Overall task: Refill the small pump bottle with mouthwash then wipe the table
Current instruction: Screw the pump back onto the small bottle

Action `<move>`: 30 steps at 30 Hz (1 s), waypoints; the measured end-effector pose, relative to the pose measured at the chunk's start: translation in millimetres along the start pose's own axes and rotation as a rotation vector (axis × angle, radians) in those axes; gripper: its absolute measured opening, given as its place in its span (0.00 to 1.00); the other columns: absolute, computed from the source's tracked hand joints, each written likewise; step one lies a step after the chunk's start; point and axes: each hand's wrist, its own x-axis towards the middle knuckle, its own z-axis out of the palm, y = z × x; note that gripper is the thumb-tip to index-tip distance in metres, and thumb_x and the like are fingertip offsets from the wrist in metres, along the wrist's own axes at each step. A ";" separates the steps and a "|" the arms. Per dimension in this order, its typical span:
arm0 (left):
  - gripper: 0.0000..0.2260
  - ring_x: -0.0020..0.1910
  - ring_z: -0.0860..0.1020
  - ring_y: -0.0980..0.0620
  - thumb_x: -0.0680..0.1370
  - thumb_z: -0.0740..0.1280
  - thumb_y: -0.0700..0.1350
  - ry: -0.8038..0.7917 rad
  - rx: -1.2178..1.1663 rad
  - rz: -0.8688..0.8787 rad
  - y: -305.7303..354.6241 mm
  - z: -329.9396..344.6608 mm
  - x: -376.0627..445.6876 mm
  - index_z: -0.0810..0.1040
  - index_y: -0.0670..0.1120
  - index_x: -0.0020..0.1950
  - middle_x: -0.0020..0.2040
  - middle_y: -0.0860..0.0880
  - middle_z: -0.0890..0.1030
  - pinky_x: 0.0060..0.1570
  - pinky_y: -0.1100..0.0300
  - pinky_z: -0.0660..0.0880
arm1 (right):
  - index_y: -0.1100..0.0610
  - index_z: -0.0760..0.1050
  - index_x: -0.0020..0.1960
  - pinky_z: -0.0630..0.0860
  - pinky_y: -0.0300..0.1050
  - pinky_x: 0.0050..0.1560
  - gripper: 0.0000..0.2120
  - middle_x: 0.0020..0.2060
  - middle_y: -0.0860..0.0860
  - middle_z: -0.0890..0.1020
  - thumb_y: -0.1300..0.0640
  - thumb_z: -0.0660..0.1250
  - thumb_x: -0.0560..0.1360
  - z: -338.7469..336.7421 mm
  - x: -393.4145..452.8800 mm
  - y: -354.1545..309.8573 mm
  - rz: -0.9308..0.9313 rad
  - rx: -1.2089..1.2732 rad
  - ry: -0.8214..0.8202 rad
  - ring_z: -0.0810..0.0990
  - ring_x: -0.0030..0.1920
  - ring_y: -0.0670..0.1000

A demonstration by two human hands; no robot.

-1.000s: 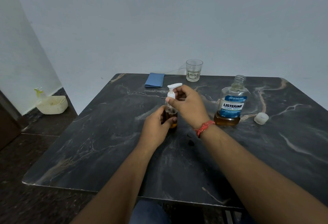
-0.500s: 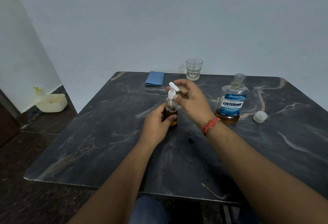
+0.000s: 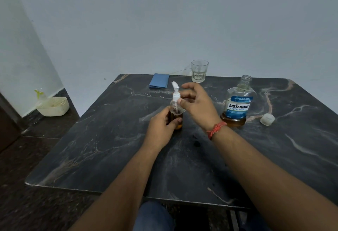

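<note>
One pump bottle [image 3: 176,110], one mouthwash bottle [image 3: 237,103], one glass [image 3: 199,71].

Dim, flat, bluish light; soft shadows under the hands [image 3: 182,113] on the worktop [image 3: 109,148]; wide-angle bending at edges, slightly soft focus throughout.

Domestic room, likely a home. Dark marble-patterned surface [image 3: 109,148] set against a plain pale painted wall [image 3: 164,20]. Household items on it: drinking glass [image 3: 199,71], Listerine mouthwash bottle [image 3: 237,106], folded blue cloth [image 3: 158,83]. Dark stone floor [image 3: 27,203]; cream plastic basket [image 3: 53,106] on it by the wall, a spray bottle [image 3: 39,93] beside it.
</note>
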 end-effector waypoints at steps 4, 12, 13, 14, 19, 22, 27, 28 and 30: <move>0.15 0.55 0.81 0.61 0.78 0.72 0.45 -0.002 0.009 -0.001 -0.8 -0.1 1.3 0.78 0.55 0.63 0.54 0.57 0.84 0.60 0.51 0.79 | 0.56 0.70 0.62 0.78 0.53 0.58 0.24 0.47 0.51 0.83 0.62 0.76 0.70 4.6 2.8 -1.9 -0.010 0.014 0.030 0.81 0.52 0.55; 0.15 0.54 0.83 0.59 0.77 0.73 0.44 0.003 -0.010 -0.002 -1.1 0.0 0.1 0.77 0.60 0.60 0.53 0.56 0.85 0.59 0.52 0.79 | 0.57 0.79 0.60 0.76 0.49 0.63 0.12 0.55 0.52 0.84 0.62 0.68 0.78 -0.3 6.6 4.3 0.088 0.110 -0.111 0.81 0.58 0.48; 0.16 0.54 0.83 0.60 0.78 0.73 0.43 0.003 -0.015 -0.005 -0.4 -0.1 -0.1 0.76 0.60 0.60 0.53 0.56 0.85 0.59 0.53 0.79 | 0.57 0.80 0.59 0.77 0.48 0.62 0.11 0.54 0.52 0.84 0.62 0.68 0.78 0.1 6.6 5.2 0.078 0.090 -0.104 0.81 0.56 0.48; 0.15 0.53 0.83 0.60 0.78 0.73 0.43 0.004 -0.022 -0.007 0.4 -0.4 -0.3 0.77 0.59 0.60 0.52 0.56 0.85 0.59 0.55 0.79 | 0.56 0.81 0.58 0.77 0.48 0.61 0.10 0.53 0.51 0.84 0.62 0.68 0.77 1.3 6.8 6.3 0.070 0.078 -0.084 0.82 0.56 0.48; 0.15 0.54 0.82 0.61 0.77 0.73 0.42 -0.002 -0.047 -0.021 0.8 -0.5 0.4 0.79 0.53 0.62 0.54 0.55 0.85 0.60 0.56 0.78 | 0.55 0.81 0.54 0.79 0.48 0.59 0.08 0.50 0.52 0.84 0.63 0.71 0.75 9.1 6.3 7.5 0.050 0.076 0.021 0.82 0.54 0.50; 0.15 0.55 0.82 0.59 0.77 0.73 0.44 -0.006 -0.033 -0.032 -1.9 0.0 2.7 0.80 0.52 0.62 0.54 0.55 0.85 0.61 0.51 0.78 | 0.52 0.80 0.49 0.78 0.51 0.59 0.07 0.48 0.51 0.84 0.62 0.71 0.74 16.0 4.2 7.5 0.046 0.058 0.084 0.82 0.53 0.51; 0.14 0.55 0.83 0.57 0.76 0.74 0.44 0.011 -0.011 -0.027 -3.2 0.3 2.9 0.80 0.53 0.61 0.53 0.55 0.85 0.59 0.48 0.79 | 0.51 0.79 0.47 0.79 0.51 0.56 0.06 0.49 0.52 0.81 0.62 0.70 0.74 27.9 2.7 8.3 0.035 0.004 0.195 0.80 0.51 0.49; 0.14 0.56 0.83 0.56 0.76 0.73 0.43 0.013 -0.016 -0.026 -2.9 0.1 2.8 0.81 0.54 0.60 0.54 0.55 0.85 0.59 0.48 0.79 | 0.49 0.78 0.46 0.79 0.52 0.55 0.07 0.49 0.52 0.81 0.61 0.70 0.74 31.2 2.5 8.6 0.033 0.004 0.204 0.79 0.51 0.49; 0.13 0.56 0.82 0.56 0.77 0.73 0.42 0.024 -0.004 -0.028 -0.9 -1.5 2.5 0.80 0.53 0.61 0.54 0.54 0.85 0.60 0.48 0.79 | 0.42 0.78 0.43 0.81 0.56 0.51 0.09 0.49 0.51 0.81 0.57 0.70 0.73 38.5 1.4 8.1 0.037 0.030 0.213 0.80 0.50 0.50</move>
